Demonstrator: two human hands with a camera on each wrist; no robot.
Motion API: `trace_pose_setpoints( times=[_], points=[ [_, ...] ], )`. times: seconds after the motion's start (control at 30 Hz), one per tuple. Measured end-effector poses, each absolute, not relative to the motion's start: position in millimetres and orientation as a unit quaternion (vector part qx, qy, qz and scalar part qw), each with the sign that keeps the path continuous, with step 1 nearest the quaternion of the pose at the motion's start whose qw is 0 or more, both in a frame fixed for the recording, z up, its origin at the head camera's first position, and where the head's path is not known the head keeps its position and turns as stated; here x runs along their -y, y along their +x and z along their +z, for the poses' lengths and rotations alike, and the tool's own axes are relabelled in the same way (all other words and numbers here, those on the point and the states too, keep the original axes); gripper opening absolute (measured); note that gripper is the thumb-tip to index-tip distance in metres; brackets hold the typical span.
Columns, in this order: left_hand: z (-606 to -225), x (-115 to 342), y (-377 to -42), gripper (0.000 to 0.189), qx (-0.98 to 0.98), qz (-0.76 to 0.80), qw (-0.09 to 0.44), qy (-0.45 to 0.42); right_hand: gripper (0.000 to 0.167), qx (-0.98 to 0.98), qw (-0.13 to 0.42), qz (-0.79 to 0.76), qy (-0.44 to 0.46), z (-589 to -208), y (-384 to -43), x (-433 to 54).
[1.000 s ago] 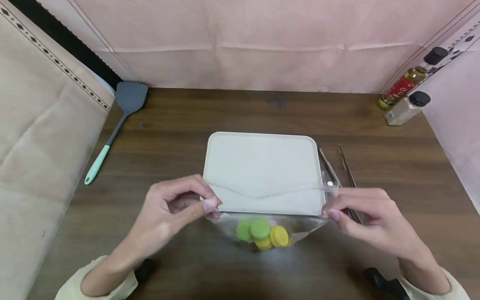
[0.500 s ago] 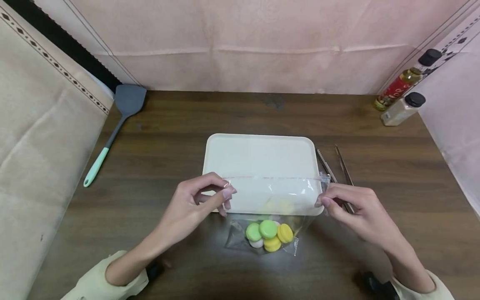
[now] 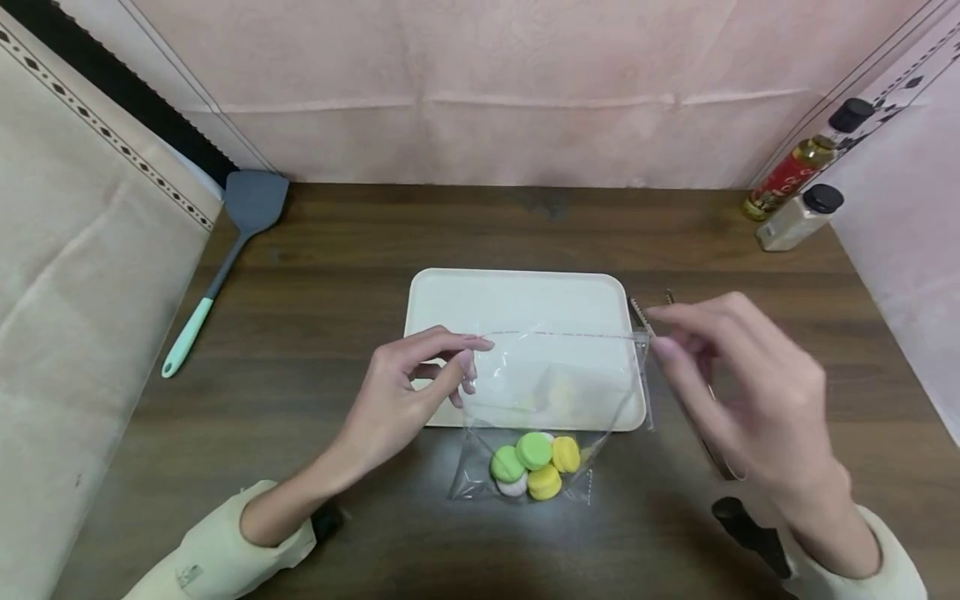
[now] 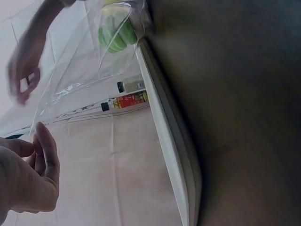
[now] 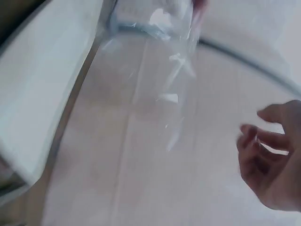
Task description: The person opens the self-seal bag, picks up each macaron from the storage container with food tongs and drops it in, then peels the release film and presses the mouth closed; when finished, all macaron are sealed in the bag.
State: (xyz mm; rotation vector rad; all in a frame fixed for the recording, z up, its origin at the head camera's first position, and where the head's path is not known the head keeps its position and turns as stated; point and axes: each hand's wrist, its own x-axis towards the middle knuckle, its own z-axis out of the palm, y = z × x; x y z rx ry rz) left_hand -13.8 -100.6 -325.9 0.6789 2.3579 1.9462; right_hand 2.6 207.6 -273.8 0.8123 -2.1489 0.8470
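A clear plastic bag (image 3: 474,471) hangs upright in front of the tray, several green, yellow and whitish macarons (image 3: 534,451) gathered at its bottom. My left hand (image 3: 408,383) pinches the bag's upper left corner between thumb and fingertips. Just right of the bag's upper right corner is my right hand (image 3: 750,400), blurred, off the bag, thumb and fingers apart with nothing between them. The right wrist view also shows that hand (image 5: 270,157) loosely bent, away from the film. Behind the bag lies a white tray (image 3: 517,300), visible through the plastic.
Metal tongs (image 3: 640,315) lie along the tray's right side, partly hidden by my right hand. At the back left a spatula (image 3: 255,204) with a mint handle rests on the wooden table (image 3: 360,250). Back right stand an oil bottle (image 3: 791,179) and a black-capped jar (image 3: 798,218).
My right hand has let go of the bag's right corner and moved up and right. The left hand has shifted right and slightly up with its corner, and the macarons have settled.
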Motion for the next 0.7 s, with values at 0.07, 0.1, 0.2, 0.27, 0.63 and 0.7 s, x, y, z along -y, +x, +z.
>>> trace_pose_setpoints(
  times=[0.07,0.1,0.2,0.27,0.63,0.7],
  points=[
    [-325,100,-15,0.021,-0.752,0.621,-0.004,0.222,0.040,0.804,0.365,0.300,0.362,-270,1,-184],
    [-325,100,-16,0.021,-0.751,0.621,-0.006,0.225,0.036,0.798,0.365,0.277,0.392,-271,0,-173],
    [-324,100,-17,0.020,-0.755,0.613,-0.019,0.232,0.030,0.792,0.341,0.214,0.458,-276,-5,-147],
    [-323,101,-18,0.018,-0.761,0.603,-0.026,0.236,0.027,0.798,0.331,0.185,0.469,-283,-10,-135],
    [-318,104,-18,0.014,-0.802,0.504,-0.113,0.301,0.017,0.798,0.348,0.177,0.459,-301,-28,-117],
    [-317,104,-18,0.014,-0.803,0.492,-0.124,0.311,0.019,0.794,0.352,0.179,0.463,-301,-29,-117]
  ],
)
